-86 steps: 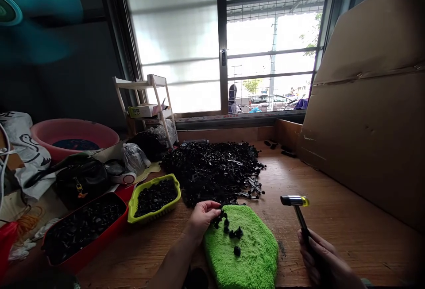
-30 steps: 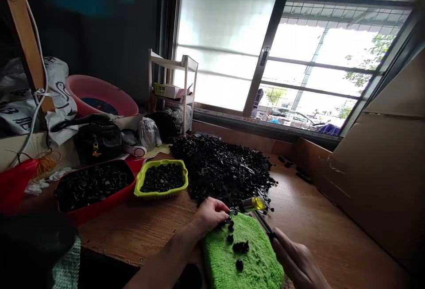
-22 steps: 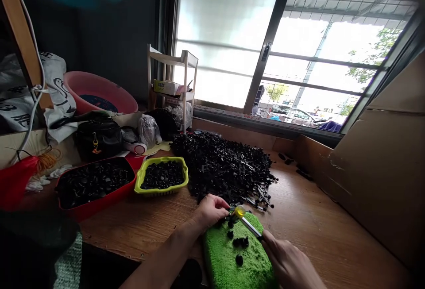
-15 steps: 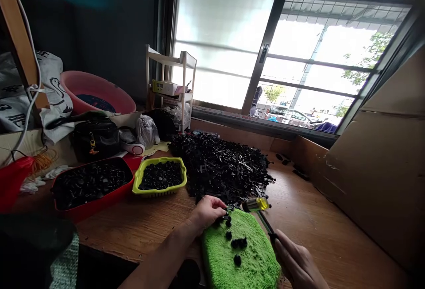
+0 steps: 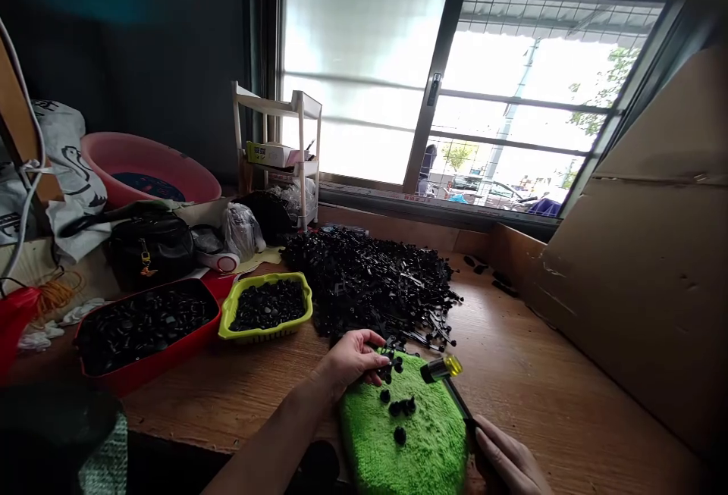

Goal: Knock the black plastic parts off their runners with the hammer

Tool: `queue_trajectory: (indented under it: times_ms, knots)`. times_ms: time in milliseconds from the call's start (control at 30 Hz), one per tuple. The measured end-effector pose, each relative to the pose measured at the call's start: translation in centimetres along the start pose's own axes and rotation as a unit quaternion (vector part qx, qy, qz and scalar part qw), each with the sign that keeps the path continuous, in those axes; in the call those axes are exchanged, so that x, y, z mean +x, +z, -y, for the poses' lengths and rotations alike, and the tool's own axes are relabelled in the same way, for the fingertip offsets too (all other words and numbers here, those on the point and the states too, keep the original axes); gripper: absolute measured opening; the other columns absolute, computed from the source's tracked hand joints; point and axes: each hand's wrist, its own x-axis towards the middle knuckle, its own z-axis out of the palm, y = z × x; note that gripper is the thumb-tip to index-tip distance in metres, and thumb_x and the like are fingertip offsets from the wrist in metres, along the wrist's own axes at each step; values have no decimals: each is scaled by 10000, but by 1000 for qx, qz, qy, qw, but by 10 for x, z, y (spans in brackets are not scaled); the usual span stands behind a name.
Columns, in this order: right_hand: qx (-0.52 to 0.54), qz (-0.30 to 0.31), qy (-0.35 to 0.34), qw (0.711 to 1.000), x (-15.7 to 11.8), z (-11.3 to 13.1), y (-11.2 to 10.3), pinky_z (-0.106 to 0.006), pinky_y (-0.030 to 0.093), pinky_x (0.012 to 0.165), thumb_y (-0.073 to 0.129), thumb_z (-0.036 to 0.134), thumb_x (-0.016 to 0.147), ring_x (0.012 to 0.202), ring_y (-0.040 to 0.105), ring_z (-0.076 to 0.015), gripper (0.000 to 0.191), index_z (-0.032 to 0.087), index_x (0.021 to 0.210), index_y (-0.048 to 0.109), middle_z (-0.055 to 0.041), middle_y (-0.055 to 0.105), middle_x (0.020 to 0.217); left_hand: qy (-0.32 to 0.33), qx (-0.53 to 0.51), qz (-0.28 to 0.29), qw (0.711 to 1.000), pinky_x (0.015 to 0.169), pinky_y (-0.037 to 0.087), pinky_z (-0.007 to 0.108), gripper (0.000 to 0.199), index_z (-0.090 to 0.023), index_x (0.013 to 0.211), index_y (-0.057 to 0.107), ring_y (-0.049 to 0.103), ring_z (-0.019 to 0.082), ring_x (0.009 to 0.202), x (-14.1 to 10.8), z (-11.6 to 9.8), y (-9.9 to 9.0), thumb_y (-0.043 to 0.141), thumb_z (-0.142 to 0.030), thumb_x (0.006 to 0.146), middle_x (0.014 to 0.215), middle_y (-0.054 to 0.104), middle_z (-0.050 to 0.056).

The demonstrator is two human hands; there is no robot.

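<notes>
My left hand [image 5: 348,359] pinches a small black part [image 5: 388,363] at the far edge of the green pad [image 5: 424,449]. My right hand [image 5: 509,465] is closed round the handle of the small hammer [image 5: 442,369], whose yellow-tipped head now hangs just right of that part, lifted back off it since a moment ago; I read that as between taps. Loose black pieces [image 5: 398,407] lie on the pad, the big black heap [image 5: 375,290] beyond, the green tray [image 5: 266,308] and red tray [image 5: 142,328] to the left.

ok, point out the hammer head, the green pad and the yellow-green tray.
hammer head [image 5: 440,368], head view, on its yellow end.
green pad [image 5: 424,453], head view, bare fabric near the middle.
yellow-green tray [image 5: 227,322], head view, left rim.
</notes>
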Motion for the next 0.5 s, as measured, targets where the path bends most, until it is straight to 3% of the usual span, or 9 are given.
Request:
queue_trajectory:
  times_ms: [200, 500]
  knots:
    - [10, 26, -21, 999, 4, 4, 3, -302, 492, 783, 509, 383, 831, 940, 617, -261, 299, 206, 952, 719, -80, 685, 1029, -20, 31, 10, 999, 390, 361, 175, 407, -115, 926, 533, 560, 97, 389, -4, -3, 4, 740, -262, 608, 527, 565, -53]
    - [-18, 26, -53, 998, 2, -20, -4, -330, 470, 834, 639, 364, 740, 1025, 571, -305, 322, 237, 1035, 671, -77, 640, 1085, -18, 25, 13, 999, 377, 364, 167, 371, -111, 925, 544, 557, 93, 384, -6, -1, 5, 721, -234, 623, 522, 574, -48]
